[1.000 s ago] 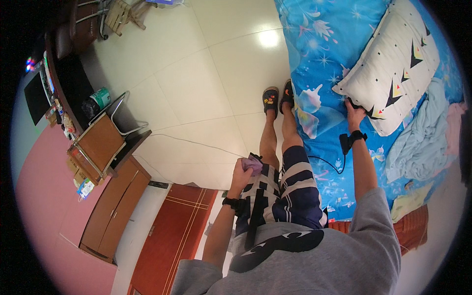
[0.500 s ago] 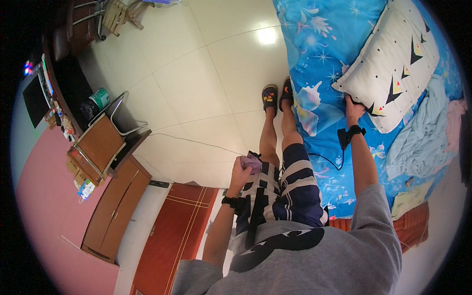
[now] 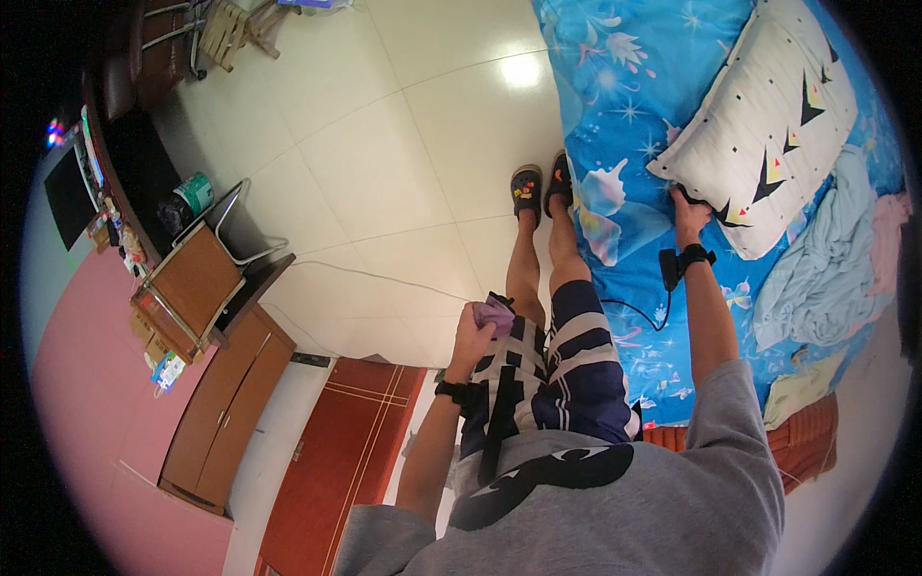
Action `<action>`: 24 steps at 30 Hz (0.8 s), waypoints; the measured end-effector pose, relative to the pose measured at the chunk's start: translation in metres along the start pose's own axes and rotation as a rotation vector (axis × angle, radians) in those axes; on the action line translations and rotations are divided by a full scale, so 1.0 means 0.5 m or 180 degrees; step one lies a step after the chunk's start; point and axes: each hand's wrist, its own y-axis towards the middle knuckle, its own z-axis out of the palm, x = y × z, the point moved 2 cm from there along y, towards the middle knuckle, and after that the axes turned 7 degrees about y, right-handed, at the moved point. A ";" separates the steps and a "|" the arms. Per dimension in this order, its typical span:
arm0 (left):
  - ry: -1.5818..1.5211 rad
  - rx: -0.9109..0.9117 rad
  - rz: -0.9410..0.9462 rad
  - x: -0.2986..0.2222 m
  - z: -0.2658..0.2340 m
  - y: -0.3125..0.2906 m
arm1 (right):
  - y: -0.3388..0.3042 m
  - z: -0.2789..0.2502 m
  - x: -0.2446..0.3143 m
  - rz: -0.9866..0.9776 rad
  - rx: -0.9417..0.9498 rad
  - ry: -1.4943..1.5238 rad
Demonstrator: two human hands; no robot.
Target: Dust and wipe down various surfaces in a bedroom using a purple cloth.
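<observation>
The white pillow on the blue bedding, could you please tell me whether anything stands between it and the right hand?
Nothing visible does: the right hand is at the white pillow, along its lower left edge, partly hidden there. The left hand, holding purple cloth, is well away, by the shorts.

The left hand [image 3: 471,340] holds a small purple item [image 3: 496,317]; the right hand [image 3: 690,217] touches a white pillow [image 3: 764,134]. Blue bedding [image 3: 624,106] lies beneath it.
</observation>
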 end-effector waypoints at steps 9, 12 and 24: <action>-0.0022 -0.0048 -0.0039 0.036 -0.011 0.006 | -0.030 -0.007 0.026 -0.0185 -0.0184 0.0397; 0.0019 -0.0033 -0.0108 0.029 -0.010 0.007 | -0.032 -0.013 0.029 -0.0341 -0.0163 0.0515; -0.0040 0.0001 -0.0058 0.009 -0.015 0.006 | -0.047 -0.022 0.041 -0.0283 -0.0120 0.0588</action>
